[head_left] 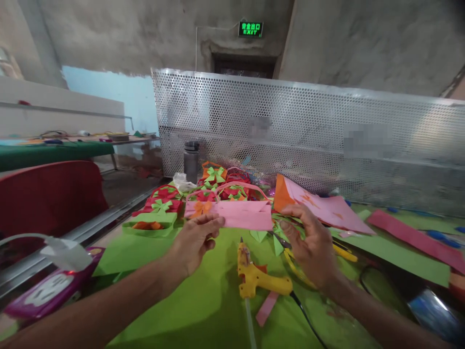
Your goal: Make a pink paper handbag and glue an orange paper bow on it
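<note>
My left hand point(194, 240) pinches the left lower edge of a pink paper basket point(236, 213) with an orange bow and a curved pink handle. My right hand point(314, 242) hovers by the basket's right end with its fingers spread and bent; whether a fingertip touches the paper I cannot tell. A yellow glue gun point(254, 276) lies on the green paper sheet point(203, 300) just below and between both hands.
Several finished paper baskets point(214, 186) in red, green and orange stand behind. A pink and orange sheet point(319, 203) lies at right, yellow-handled scissors point(341, 252) under my right hand, a grey bottle point(191, 160), a perforated metal screen point(308, 135), a red chair point(47, 194) at left.
</note>
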`<state>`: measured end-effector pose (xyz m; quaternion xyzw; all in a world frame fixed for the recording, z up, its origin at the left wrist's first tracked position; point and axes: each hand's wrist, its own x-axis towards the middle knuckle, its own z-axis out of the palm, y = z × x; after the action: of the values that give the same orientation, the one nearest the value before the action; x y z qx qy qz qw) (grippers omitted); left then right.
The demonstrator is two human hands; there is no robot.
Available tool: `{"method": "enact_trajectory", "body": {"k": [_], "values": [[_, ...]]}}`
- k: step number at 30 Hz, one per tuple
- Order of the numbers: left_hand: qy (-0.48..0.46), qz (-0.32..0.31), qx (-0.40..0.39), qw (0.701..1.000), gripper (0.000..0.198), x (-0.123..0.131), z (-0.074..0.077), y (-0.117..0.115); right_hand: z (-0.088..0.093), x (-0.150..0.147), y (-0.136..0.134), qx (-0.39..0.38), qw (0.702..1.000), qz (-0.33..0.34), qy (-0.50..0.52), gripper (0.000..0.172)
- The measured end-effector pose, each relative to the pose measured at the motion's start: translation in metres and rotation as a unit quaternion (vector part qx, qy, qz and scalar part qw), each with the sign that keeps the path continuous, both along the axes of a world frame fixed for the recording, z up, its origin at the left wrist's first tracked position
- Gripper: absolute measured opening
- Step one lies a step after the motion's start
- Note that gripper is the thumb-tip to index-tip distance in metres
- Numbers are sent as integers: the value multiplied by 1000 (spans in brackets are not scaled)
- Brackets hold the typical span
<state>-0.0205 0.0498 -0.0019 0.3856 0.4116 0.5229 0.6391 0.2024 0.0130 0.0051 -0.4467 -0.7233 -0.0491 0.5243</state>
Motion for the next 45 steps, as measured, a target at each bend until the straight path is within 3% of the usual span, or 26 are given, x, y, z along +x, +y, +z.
{"method": "enact_trajectory", "body": {"k": [4,14,23,33,45], "values": [[-3,11,-6,1000,28,-1,-2,2,-2,-1,2,-105,992,34,59,12],[41,16,29,999,28,2,-4,0,-3,-8,5,-192,974,54,110,11],[136,19,97,986,27,2,-10,0,-3,-9,7,-234,960,57,145,19],[120,34,99,987,26,4,-8,-1,-11,-13,8,-239,955,66,161,17],[164,33,127,978,22,4,-13,4,-15,-9,12,-233,948,63,206,20]]}}
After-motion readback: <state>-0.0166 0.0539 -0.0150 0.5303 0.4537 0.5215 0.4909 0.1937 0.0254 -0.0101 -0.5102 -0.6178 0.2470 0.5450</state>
